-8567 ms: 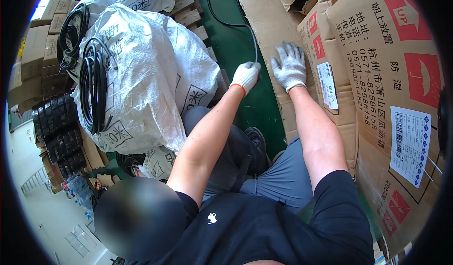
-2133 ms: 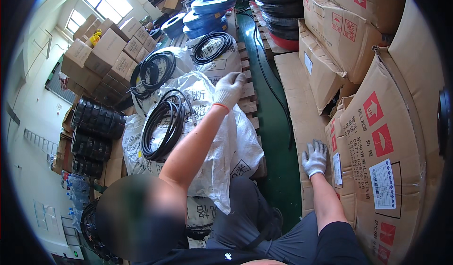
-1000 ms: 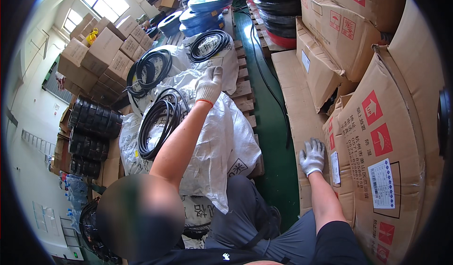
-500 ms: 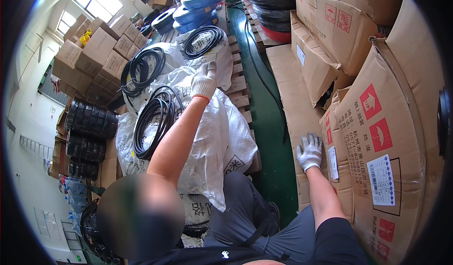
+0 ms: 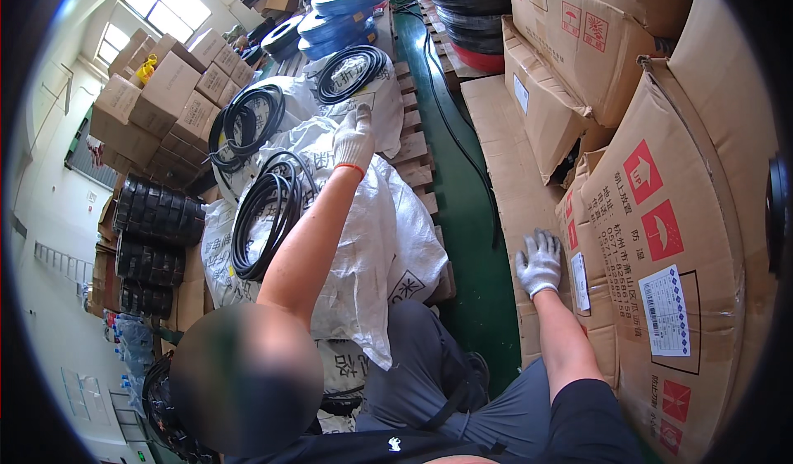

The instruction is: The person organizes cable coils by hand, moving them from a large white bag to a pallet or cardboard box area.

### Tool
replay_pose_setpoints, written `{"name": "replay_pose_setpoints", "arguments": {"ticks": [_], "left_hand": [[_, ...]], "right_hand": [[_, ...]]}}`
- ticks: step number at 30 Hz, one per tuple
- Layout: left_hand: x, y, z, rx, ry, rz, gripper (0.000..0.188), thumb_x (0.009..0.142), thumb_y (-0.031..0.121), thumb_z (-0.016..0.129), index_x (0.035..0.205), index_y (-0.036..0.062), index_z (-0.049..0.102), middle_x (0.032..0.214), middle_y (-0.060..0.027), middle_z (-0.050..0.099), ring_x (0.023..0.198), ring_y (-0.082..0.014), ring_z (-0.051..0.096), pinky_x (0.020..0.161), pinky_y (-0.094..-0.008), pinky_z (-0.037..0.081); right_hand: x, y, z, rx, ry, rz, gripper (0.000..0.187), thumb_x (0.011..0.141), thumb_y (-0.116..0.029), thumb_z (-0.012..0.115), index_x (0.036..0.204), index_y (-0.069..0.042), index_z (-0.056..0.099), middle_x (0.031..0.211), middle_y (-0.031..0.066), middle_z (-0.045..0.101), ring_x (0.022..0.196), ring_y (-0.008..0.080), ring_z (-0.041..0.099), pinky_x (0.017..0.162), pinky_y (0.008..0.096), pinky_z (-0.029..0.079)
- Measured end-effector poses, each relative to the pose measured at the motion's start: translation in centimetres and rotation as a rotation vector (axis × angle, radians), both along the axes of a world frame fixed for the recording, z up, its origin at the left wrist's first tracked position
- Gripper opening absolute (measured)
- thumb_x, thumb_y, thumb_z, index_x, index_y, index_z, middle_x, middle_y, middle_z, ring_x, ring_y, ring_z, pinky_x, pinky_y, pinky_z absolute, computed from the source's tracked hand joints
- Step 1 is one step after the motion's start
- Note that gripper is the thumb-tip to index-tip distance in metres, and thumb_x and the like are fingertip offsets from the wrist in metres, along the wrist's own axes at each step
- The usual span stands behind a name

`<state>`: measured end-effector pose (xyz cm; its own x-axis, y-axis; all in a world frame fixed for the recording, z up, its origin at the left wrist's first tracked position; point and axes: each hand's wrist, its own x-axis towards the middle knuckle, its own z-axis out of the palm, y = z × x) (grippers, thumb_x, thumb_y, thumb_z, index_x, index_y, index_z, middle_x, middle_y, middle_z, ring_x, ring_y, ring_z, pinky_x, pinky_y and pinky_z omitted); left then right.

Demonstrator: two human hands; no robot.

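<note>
My left hand [image 5: 353,138], in a white knit glove with an orange cuff, reaches forward over the white woven sacks [image 5: 363,241]. Its fingers point away from me and look stretched out; nothing shows in them. Just beyond it lies a coil of black hose or cable [image 5: 351,74]. A larger black coil [image 5: 268,214] rests on the sacks left of my forearm, partly covered by it. My right hand [image 5: 538,263], gloved in white and grey, lies with spread fingers on a flat cardboard sheet [image 5: 505,175], close beside a big carton [image 5: 661,241].
Another black coil [image 5: 246,127] and stacked blue-wrapped rolls [image 5: 343,22] sit farther off. Cartons [image 5: 169,88] and black rolls [image 5: 157,212] are piled at left. A black cable [image 5: 442,92] runs along the green floor [image 5: 462,216] beside the pallet [image 5: 417,146]. A blurred patch covers the lower left.
The whole view has shifted slightly, with the scene a little to the left. Both hands keep nearly the same places, and nothing was picked up or let go.
</note>
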<state>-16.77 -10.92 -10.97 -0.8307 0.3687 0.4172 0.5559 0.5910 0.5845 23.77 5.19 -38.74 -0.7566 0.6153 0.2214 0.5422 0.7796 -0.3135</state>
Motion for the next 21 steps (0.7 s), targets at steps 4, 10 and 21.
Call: {"name": "replay_pose_setpoints", "arguments": {"ticks": [4, 10, 21], "left_hand": [[-0.8, 0.1, -0.1, -0.008, 0.03, 0.019, 0.06, 0.115, 0.054, 0.045, 0.126, 0.0037, 0.076, 0.127, -0.0306, 0.075, 0.124, -0.0513, 0.067, 0.109, -0.0543, 0.05], [0.0, 0.2, 0.1, -0.03, 0.017, -0.012, 0.061, 0.115, 0.056, 0.045, 0.127, 0.0046, 0.076, 0.13, -0.0303, 0.074, 0.126, -0.05, 0.067, 0.111, -0.0541, 0.049], [6.7, -7.5, -0.1, -0.648, 0.259, -0.378, 0.044, 0.106, 0.049, 0.063, 0.125, 0.0125, 0.08, 0.135, -0.0158, 0.072, 0.134, -0.041, 0.06, 0.119, -0.0552, 0.041]], "right_hand": [[-0.4, -0.1, -0.2, 0.029, -0.002, -0.006, 0.049, 0.098, -0.038, 0.068, 0.139, -0.012, 0.069, 0.157, 0.0183, 0.059, 0.15, 0.0404, 0.049, 0.132, 0.0569, 0.03], [-0.4, -0.3, -0.3, 0.02, 0.015, -0.005, 0.048, 0.098, -0.037, 0.068, 0.138, -0.012, 0.069, 0.156, 0.0184, 0.059, 0.15, 0.0409, 0.049, 0.132, 0.058, 0.03], [-0.1, -0.2, 0.0, 0.017, 0.015, 0.006, 0.048, 0.097, -0.036, 0.07, 0.138, -0.011, 0.068, 0.155, 0.0192, 0.059, 0.149, 0.0411, 0.048, 0.131, 0.0588, 0.03]]}}
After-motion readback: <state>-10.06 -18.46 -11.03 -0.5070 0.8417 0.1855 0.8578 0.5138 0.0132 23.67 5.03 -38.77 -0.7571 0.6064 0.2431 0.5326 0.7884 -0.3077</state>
